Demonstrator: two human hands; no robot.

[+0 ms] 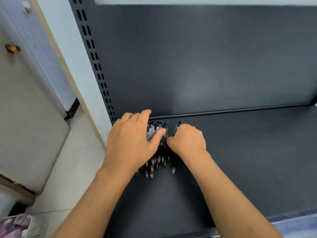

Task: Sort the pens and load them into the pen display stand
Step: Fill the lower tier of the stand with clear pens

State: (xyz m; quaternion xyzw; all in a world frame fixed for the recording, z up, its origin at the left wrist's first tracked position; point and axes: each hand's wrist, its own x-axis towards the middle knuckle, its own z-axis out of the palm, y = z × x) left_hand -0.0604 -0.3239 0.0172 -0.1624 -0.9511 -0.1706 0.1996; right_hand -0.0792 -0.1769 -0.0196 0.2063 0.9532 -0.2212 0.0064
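The shelf (240, 152) and back panel (205, 57) look like painted sheet metal, dark and matt, though a soft sheen is picked up on the panel. The same coating is seen on the slotted upright (96, 60) at the left. The pens (160, 153) are plastic by the looks of it: black matt barrels, clear glossy upper sections, shiny metal-looking tips at the near ends. The door (25, 109) at the left is finished in pale, fairly flat paint, with a glossy brass-coloured knob (12, 48). The floor (68, 169) is smooth pale tile, faintly shiny. Some soft printed cloth (15, 225) is bunched at the near left.
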